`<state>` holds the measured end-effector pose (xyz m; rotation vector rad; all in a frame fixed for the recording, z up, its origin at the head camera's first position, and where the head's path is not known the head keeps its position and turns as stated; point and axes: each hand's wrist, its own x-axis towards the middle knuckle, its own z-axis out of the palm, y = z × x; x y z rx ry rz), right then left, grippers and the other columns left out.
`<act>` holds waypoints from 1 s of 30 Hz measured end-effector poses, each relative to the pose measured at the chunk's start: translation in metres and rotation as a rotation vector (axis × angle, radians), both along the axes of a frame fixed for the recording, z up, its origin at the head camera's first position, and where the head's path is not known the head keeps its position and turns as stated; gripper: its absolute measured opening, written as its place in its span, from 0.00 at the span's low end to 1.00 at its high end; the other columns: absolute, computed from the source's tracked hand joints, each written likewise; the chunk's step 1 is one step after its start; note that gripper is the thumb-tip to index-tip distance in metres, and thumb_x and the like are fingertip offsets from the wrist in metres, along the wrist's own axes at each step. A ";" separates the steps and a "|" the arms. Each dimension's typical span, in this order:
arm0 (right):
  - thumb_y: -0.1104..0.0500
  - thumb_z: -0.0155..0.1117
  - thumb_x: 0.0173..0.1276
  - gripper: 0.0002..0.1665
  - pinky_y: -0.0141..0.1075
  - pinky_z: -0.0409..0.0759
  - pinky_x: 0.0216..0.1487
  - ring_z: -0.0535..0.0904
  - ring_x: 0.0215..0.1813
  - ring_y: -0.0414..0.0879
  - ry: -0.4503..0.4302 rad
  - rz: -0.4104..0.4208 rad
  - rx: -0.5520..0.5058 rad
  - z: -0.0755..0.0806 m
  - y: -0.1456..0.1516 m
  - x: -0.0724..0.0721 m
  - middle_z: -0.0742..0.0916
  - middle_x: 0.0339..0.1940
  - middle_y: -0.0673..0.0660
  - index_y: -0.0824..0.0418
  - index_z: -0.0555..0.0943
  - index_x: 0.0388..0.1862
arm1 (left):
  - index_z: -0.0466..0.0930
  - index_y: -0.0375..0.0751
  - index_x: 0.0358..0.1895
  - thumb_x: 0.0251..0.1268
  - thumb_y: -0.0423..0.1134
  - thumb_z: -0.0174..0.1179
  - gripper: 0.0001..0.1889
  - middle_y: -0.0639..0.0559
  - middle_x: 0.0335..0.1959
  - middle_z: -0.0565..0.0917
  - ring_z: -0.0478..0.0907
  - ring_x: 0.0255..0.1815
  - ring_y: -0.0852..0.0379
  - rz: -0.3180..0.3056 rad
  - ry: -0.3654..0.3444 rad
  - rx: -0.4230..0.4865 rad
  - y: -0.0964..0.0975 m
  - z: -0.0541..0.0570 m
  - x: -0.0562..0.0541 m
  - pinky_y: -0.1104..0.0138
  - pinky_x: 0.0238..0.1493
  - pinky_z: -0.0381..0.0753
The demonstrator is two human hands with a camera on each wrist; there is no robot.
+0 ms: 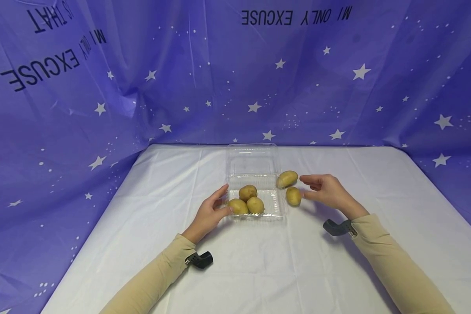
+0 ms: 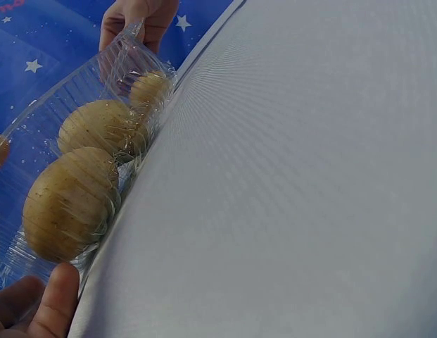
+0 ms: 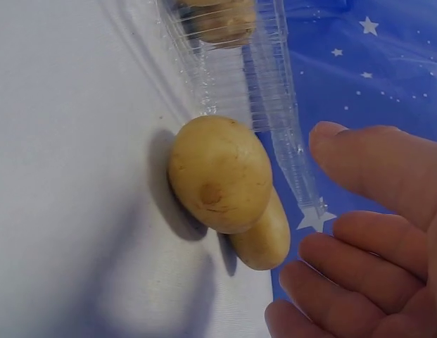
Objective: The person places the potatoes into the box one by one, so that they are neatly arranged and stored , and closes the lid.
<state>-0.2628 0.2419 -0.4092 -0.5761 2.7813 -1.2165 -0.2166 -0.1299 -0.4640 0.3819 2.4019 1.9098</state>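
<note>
A clear plastic clamshell container stands with its lid raised at the back. Three potatoes lie inside: one at the rear, one front left and one front right. My left hand holds the container's left side, thumb by the front corner and fingers along the side. Outside on the right lie two more potatoes, a longer one behind a rounder one. Just right of these, my right hand has thumb and fingers apart; in the right wrist view its palm holds nothing.
A white cloth covers the table. Behind it and along the sides hangs a purple-blue curtain with stars and lettering. Dark camera mounts sit at the left wrist and the right wrist.
</note>
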 end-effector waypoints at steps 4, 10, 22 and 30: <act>0.65 0.72 0.63 0.32 0.50 0.79 0.64 0.79 0.65 0.68 -0.009 0.006 -0.002 -0.003 0.000 0.000 0.82 0.64 0.73 0.77 0.76 0.64 | 0.61 0.36 0.78 0.62 0.31 0.63 0.39 0.32 0.78 0.65 0.70 0.73 0.32 0.003 -0.001 0.003 0.000 -0.001 0.000 0.44 0.70 0.73; 0.64 0.73 0.63 0.33 0.50 0.80 0.63 0.79 0.65 0.68 -0.014 0.023 -0.022 -0.007 0.000 -0.002 0.82 0.64 0.73 0.78 0.76 0.64 | 0.61 0.35 0.78 0.62 0.31 0.62 0.39 0.32 0.78 0.64 0.69 0.74 0.31 -0.002 0.001 0.007 0.000 -0.002 0.000 0.44 0.71 0.72; 0.62 0.75 0.60 0.35 0.53 0.79 0.64 0.80 0.64 0.68 0.002 0.019 0.013 -0.018 -0.004 -0.004 0.83 0.63 0.71 0.74 0.78 0.64 | 0.61 0.38 0.79 0.63 0.32 0.63 0.39 0.34 0.78 0.65 0.70 0.72 0.33 -0.001 -0.008 -0.016 0.000 0.001 0.000 0.45 0.70 0.73; 0.62 0.78 0.55 0.36 0.56 0.77 0.66 0.81 0.63 0.67 0.045 0.034 0.044 -0.025 -0.010 -0.004 0.85 0.60 0.71 0.73 0.79 0.63 | 0.62 0.38 0.78 0.62 0.32 0.63 0.39 0.34 0.78 0.65 0.70 0.72 0.33 0.005 -0.013 -0.003 0.000 0.001 0.000 0.46 0.69 0.74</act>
